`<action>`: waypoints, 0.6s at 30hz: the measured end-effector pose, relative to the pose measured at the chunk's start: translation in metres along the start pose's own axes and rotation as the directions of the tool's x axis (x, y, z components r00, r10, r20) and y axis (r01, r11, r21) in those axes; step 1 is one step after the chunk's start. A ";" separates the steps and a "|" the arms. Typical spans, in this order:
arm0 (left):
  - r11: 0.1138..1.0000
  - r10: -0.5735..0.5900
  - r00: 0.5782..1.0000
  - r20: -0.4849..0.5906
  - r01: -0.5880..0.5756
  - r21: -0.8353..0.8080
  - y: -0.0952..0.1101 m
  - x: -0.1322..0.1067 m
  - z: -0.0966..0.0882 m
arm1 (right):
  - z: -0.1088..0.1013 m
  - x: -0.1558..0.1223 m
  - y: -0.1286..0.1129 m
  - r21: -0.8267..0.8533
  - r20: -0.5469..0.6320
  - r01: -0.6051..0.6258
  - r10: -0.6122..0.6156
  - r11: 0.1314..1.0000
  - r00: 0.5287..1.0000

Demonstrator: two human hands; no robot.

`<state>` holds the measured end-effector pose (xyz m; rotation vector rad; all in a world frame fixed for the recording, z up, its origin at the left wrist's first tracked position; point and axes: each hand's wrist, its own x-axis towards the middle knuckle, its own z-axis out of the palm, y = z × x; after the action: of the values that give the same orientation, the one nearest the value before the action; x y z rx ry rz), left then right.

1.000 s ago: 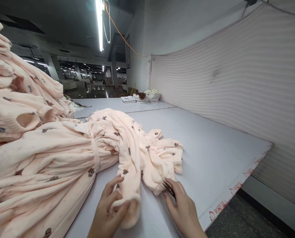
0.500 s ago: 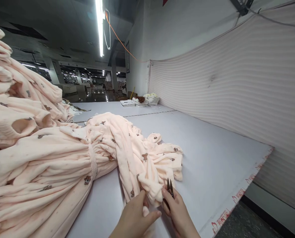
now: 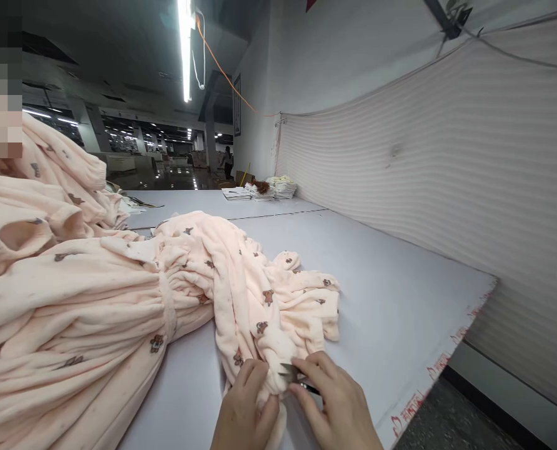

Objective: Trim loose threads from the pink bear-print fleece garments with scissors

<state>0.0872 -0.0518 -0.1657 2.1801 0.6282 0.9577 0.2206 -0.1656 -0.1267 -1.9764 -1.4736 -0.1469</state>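
Observation:
A pale pink fleece garment (image 3: 240, 275) with brown bear prints lies bunched over the table, gathered at a seam near its middle. My left hand (image 3: 247, 403) pinches a fold of its lower end between thumb and fingers. In my right hand (image 3: 334, 397) is a pair of small dark thread snips (image 3: 289, 372), gripped by thumb and fingers. The blades point left and touch or nearly touch the cloth beside my left fingers. Whether any thread lies between them cannot be made out.
More pink garments (image 3: 39, 187) are heaped on the left. The pale tabletop (image 3: 391, 300) runs to an edge with red print on the right, beside a striped cloth-covered wall (image 3: 423, 175). Paper stacks (image 3: 281, 187) stand at the far end, and a distant person (image 3: 228, 164) is beyond.
The snips have swung from pointing up to pointing left, against the cloth. My left hand has closed in on the fold. The view has shifted slightly, and a distant person now shows.

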 end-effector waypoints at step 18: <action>0.468 -0.398 0.747 0.533 0.665 -0.582 0.014 0.019 -0.032 | 0.030 0.016 -0.002 0.307 -0.131 -0.294 0.346 0.905 0.929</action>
<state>0.0767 -0.0362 -0.1308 1.1912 0.5679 0.3563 0.2157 -0.1357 -0.1417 -1.8828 -0.9746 0.0264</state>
